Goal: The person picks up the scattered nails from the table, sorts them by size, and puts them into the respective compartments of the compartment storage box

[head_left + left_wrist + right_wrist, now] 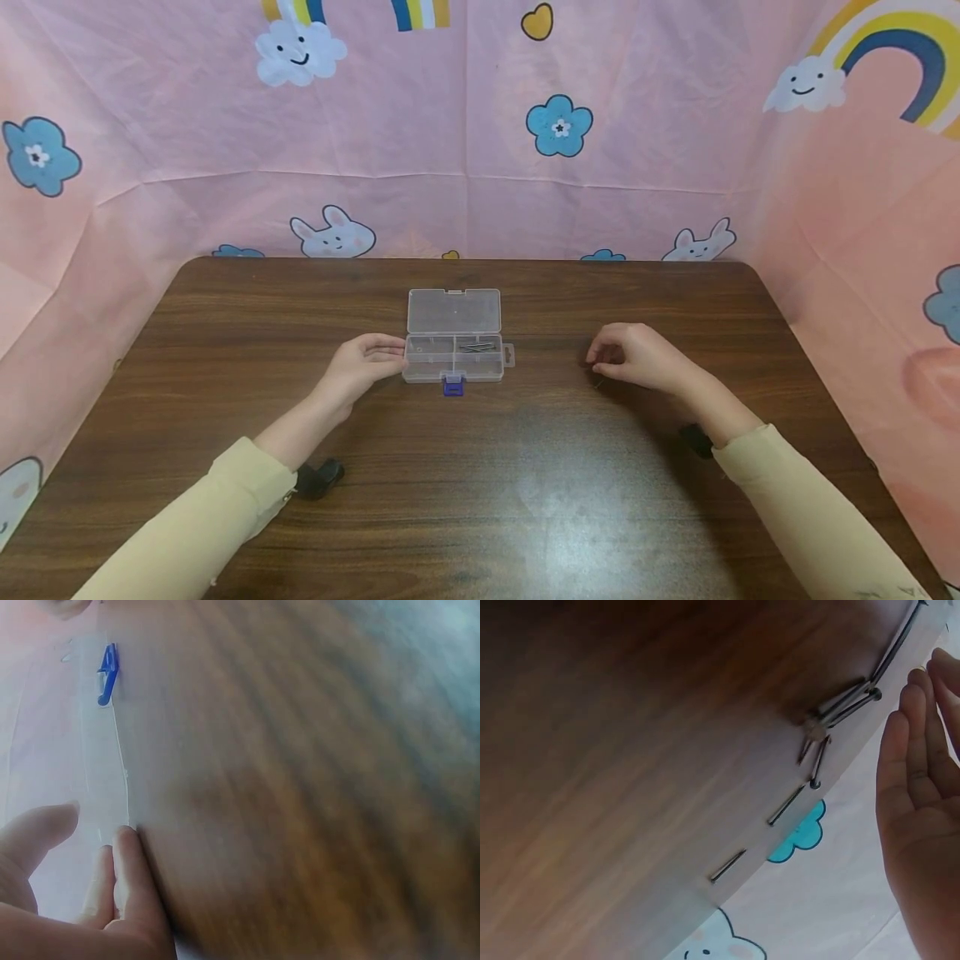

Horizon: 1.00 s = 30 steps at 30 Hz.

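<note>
A clear plastic compartment box (430, 368) lies on the table with its lid (453, 312) folded back and a blue latch (453, 387) at the front. My left hand (363, 364) holds the box's left end; in the left wrist view the thumb (46, 829) and fingers are at its edges. Several nails (477, 347) lie in the back right compartment. Right of the box, my right hand (633, 357) hovers low over the table, thumb and forefinger bent toward each other. Beside its fingertips, loose nails (847, 705) lie on the tabletop; whether it pinches one is unclear.
The brown wooden table (480, 517) has a patch of glare at the front. Pink printed cloth (450, 125) hangs behind it and at both sides. A hanging tab (509, 355) sticks out from the box's right end. Dark straps (320, 479) sit by the wrists.
</note>
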Each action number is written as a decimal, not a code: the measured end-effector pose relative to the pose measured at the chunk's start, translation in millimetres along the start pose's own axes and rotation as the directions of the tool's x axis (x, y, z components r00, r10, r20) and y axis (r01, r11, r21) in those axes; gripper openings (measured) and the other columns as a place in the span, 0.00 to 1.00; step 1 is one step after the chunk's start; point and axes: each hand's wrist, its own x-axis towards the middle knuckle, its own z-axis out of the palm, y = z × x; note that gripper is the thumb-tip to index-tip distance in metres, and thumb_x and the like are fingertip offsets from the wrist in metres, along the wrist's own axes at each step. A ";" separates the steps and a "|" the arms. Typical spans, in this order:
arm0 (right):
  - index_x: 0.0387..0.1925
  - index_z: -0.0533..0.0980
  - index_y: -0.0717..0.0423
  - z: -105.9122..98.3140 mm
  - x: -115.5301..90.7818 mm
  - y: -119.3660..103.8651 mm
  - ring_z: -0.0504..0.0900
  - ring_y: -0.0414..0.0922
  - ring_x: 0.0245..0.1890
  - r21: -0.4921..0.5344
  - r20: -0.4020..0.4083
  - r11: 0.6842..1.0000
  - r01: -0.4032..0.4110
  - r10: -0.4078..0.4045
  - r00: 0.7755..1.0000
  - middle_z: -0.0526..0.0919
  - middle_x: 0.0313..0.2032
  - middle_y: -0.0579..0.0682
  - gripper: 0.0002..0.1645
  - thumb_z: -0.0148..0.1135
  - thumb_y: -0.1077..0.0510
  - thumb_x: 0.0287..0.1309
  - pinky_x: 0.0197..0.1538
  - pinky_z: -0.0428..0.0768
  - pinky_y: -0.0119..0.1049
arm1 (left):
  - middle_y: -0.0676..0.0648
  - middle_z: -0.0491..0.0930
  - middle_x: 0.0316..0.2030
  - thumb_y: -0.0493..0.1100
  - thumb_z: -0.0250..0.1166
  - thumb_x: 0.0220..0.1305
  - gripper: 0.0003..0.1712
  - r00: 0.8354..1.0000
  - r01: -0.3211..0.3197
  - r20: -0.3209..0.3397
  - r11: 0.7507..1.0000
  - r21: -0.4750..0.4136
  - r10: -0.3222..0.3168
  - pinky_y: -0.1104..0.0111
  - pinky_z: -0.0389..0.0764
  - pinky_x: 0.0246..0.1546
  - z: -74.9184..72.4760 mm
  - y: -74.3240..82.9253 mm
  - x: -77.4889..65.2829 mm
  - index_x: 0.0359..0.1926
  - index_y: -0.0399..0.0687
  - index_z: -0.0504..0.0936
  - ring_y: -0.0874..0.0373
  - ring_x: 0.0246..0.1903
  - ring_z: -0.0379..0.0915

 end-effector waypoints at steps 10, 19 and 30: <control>0.37 0.86 0.52 1.9 -11.3 6.0 0.85 0.41 0.37 0.007 0.023 1.000 -0.026 0.025 0.999 0.87 0.37 0.45 0.10 0.75 0.69 0.58 0.42 0.86 0.38 | 0.33 0.80 0.64 0.40 0.67 0.73 0.28 1.000 -0.002 -0.007 1.000 0.024 0.002 0.58 0.76 0.68 0.3 0.5 0.7 0.69 0.33 0.75 0.60 0.55 0.81; 0.37 0.87 0.51 2.2 -13.8 7.7 0.85 0.41 0.37 0.016 0.035 0.999 -0.029 0.029 0.999 0.87 0.38 0.45 0.11 0.75 0.70 0.58 0.41 0.86 0.37 | 0.33 0.81 0.64 0.40 0.67 0.73 0.28 1.000 0.002 -0.004 1.000 0.022 -0.001 0.65 0.77 0.64 0.1 0.6 1.0 0.69 0.34 0.75 0.67 0.49 0.80; 0.33 0.86 0.50 5.0 -12.0 7.3 0.84 0.39 0.35 -0.006 0.026 1.000 0.016 -0.015 1.000 0.87 0.36 0.44 0.11 0.73 0.69 0.60 0.40 0.86 0.37 | 0.34 0.81 0.64 0.41 0.68 0.73 0.29 1.000 0.000 -0.003 1.000 0.016 0.000 0.66 0.77 0.62 0.0 -1.1 1.7 0.69 0.34 0.75 0.69 0.48 0.80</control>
